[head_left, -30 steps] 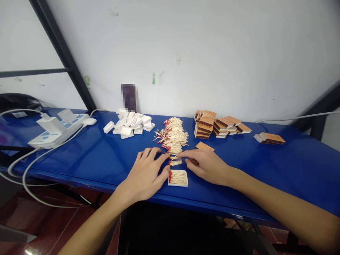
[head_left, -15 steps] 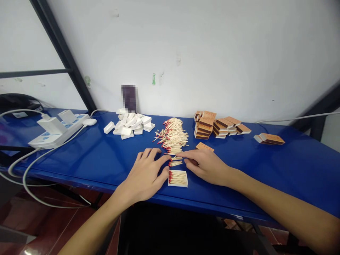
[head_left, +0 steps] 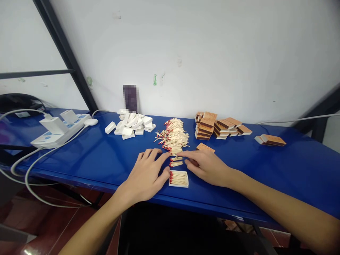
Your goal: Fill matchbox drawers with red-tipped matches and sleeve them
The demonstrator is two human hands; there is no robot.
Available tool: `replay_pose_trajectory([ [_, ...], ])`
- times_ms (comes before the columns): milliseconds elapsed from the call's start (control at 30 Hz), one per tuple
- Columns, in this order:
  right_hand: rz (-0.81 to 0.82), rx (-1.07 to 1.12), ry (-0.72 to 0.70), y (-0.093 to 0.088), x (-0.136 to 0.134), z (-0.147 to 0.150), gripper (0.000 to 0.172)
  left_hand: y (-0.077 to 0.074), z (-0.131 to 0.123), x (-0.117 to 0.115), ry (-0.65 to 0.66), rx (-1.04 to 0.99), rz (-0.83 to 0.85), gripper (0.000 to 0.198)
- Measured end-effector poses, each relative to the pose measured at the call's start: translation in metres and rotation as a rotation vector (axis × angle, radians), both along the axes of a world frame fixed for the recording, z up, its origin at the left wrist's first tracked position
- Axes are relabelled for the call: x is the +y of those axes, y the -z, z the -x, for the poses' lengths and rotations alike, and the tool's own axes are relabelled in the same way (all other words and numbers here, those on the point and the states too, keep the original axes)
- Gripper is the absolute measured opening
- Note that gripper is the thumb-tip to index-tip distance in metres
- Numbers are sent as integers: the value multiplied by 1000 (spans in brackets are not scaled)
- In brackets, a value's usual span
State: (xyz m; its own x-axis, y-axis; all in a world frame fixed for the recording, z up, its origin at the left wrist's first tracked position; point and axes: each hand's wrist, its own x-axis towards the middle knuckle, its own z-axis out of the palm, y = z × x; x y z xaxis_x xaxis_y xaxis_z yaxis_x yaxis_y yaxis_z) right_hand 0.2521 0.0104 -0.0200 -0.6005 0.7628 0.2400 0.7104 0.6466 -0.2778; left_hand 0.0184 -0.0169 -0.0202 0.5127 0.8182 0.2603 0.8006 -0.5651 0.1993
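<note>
A white matchbox tray [head_left: 179, 178] filled with red-tipped matches lies near the front edge of the blue table [head_left: 106, 161]. My left hand [head_left: 146, 173] rests flat beside it, fingers spread, thumb against the tray's left side. My right hand [head_left: 207, 165] lies flat to the tray's right, index finger stretched toward a small bunch of loose matches [head_left: 176, 161]. Behind them is a bigger pile of matches [head_left: 174, 136]. An orange matchbox sleeve [head_left: 205, 147] lies just beyond my right hand.
A heap of empty white trays [head_left: 131, 123] sits at the back left, stacked orange matchboxes [head_left: 215, 125] at the back right, two more boxes [head_left: 271, 140] farther right. A white power strip [head_left: 57, 129] with plugs and cables occupies the left end. A wall stands behind.
Both hands have barely shifted; the fingertips stay at the small bunch of matches. The view has drifted slightly.
</note>
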Motion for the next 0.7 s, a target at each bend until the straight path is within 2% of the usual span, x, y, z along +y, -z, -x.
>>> replay_pose_trajectory([
  [300, -31, 25, 0, 0, 1, 0, 29, 0, -1, 0, 4, -1, -9, 39],
  [700, -22, 38, -15, 2, 1, -1, 34, -1, 0, 0, 6, -4, -9, 38],
])
